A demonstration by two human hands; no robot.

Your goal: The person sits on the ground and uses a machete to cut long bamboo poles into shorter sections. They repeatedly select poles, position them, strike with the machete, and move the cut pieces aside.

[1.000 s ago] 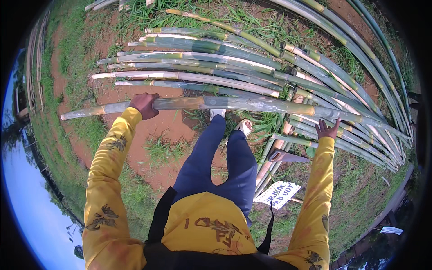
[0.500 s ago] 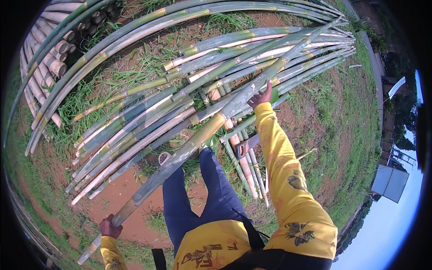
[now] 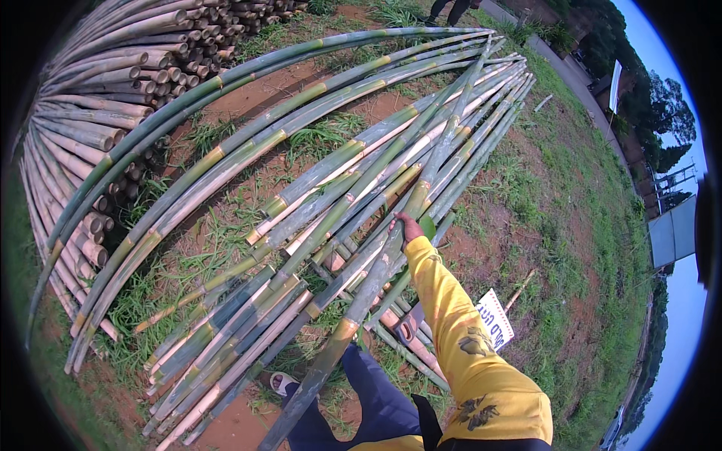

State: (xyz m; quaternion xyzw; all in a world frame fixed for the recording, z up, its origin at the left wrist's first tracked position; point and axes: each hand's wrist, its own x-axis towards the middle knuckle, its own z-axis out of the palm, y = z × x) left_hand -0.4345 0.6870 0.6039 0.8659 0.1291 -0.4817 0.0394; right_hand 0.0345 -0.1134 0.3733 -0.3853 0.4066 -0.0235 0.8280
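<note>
A thick green bamboo pole (image 3: 323,366) slants from the lower edge up to the far right, over the other poles. My right hand (image 3: 407,227) grips its side partway along, fingers bent over it. A green leaf (image 3: 428,228) shows beside that hand. Out of view is my left hand, and so is the near end of the pole. More cut green bamboo poles (image 3: 226,331) lie in a bundle under and left of it. Beneath my right forearm is a handsaw (image 3: 408,327) with an orange-brown handle, resting by crosswise bamboo pieces.
Long green poles (image 3: 226,150) bend along the far side. A large stack of dry bamboo (image 3: 113,113) fills the far left. A white printed sign (image 3: 494,319) lies on the grass right of my arm. Another person's legs (image 3: 449,10) stand at the far edge.
My view has tilted up toward the far stack, and my left hand, earlier holding the pole's near end, has left the picture. My right hand stays on the pole.
</note>
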